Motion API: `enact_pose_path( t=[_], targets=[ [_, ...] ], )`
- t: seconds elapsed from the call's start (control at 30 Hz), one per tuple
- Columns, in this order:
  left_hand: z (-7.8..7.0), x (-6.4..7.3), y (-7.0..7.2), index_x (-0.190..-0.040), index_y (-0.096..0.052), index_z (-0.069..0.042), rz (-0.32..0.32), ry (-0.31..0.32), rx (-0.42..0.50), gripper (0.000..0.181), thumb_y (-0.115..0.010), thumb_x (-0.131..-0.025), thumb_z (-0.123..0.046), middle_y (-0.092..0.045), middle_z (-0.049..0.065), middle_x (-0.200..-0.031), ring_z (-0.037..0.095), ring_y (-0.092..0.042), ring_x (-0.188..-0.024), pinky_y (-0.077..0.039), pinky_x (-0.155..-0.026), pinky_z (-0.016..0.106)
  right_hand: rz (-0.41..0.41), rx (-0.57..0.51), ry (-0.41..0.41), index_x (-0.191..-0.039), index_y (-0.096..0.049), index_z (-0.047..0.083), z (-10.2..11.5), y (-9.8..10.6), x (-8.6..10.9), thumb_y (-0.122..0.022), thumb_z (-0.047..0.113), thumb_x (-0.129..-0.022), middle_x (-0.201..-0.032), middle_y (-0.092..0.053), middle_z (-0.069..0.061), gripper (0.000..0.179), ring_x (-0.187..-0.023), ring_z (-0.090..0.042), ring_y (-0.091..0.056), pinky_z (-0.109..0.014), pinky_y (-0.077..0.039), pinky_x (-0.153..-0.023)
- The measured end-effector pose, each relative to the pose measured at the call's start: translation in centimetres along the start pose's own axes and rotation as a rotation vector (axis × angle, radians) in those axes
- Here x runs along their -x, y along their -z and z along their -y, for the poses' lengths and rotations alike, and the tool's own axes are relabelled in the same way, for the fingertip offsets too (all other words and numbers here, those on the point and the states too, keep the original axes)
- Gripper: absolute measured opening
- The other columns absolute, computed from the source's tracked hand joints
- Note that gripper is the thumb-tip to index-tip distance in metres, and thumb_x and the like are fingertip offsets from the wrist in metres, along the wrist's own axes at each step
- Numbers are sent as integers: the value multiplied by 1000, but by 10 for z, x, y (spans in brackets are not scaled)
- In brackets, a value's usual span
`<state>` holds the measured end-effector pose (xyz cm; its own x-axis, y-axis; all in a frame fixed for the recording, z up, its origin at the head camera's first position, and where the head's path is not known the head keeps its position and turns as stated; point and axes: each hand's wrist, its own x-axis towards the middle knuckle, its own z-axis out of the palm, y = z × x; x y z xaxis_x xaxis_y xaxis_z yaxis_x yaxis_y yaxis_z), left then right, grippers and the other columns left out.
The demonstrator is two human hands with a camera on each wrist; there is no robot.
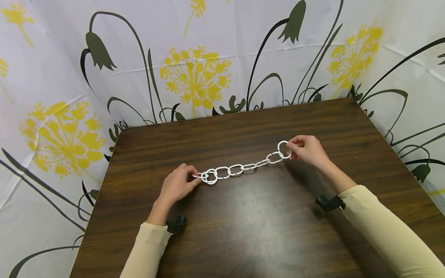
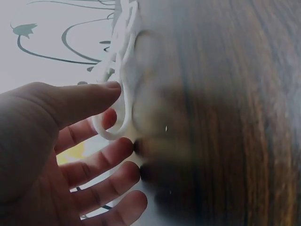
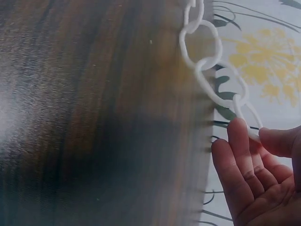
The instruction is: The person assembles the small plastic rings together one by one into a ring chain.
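A white chain of several oval links stretches between the two hands, close over the table, its right end higher than its left. My left hand pinches the left end link between thumb and index finger. In the left wrist view that end link loops below the thumb, and the other fingers are spread loosely near the tabletop. Near the left end, a couple of links bunch and overlap. On the other side, my right hand pinches the round-looking right end link between thumb and fingers.
A dark wood-grain table lies under both hands, with a bright reflection at its middle. Behind and beside it hangs a white curtain printed with yellow and dark green flowers. Black straps sit at both wrists, below cream sleeves.
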<state>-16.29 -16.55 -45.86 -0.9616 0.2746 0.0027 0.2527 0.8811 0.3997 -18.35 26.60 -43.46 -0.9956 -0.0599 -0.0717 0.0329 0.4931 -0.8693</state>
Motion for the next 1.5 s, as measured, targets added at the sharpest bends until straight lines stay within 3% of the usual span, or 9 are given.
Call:
enact_pose_path(
  t=[0.17,0.33,0.67,0.97,1.5],
  targets=[
    [-5,1,-3,-113,-68,-23,3,-24,-5,34,-80,-83,-33,-56,3,-101,18,-51,-78,-43,-60,36,17,-13,-26,-107,-64,-9,-4,-3,0,-62,14,-98,-76,-71,-12,25,-69,-32,-70,-41,-59,-63],
    [-11,2,-8,-127,-65,-27,-3,-98,-16,47,-81,-82,-32,-53,4,-114,23,-54,-95,-49,-67,46,29,-19,-41,-107,-64,-10,-5,-4,0,-62,14,-98,-76,-71,-12,26,-65,-26,-70,-40,-59,-63],
    [-15,0,-17,-95,-72,-25,-62,-151,-93,17,-82,-82,-28,-56,0,-107,23,-55,-95,-51,-65,44,41,-54,-68,-107,-61,-13,-13,-1,0,-60,10,-98,-77,-70,-17,25,-59,-16,-68,-33,-58,-58],
    [-12,0,-17,-90,-69,-23,-55,-224,-106,11,-78,-85,-26,-57,-2,-102,20,-53,-91,-48,-65,40,57,-51,-111,-110,-60,-14,-26,3,-1,-58,11,-99,-77,-71,-14,27,-59,-13,-67,-31,-58,-58],
    [1,4,-8,-86,-69,-26,-56,-153,14,12,-80,-83,-26,-61,-9,-96,15,-57,-86,-48,-70,39,51,-27,-137,-110,-60,-13,-36,8,-3,-57,11,-99,-80,-71,-15,27,-61,-13,-67,-28,-57,-58]
  ],
)
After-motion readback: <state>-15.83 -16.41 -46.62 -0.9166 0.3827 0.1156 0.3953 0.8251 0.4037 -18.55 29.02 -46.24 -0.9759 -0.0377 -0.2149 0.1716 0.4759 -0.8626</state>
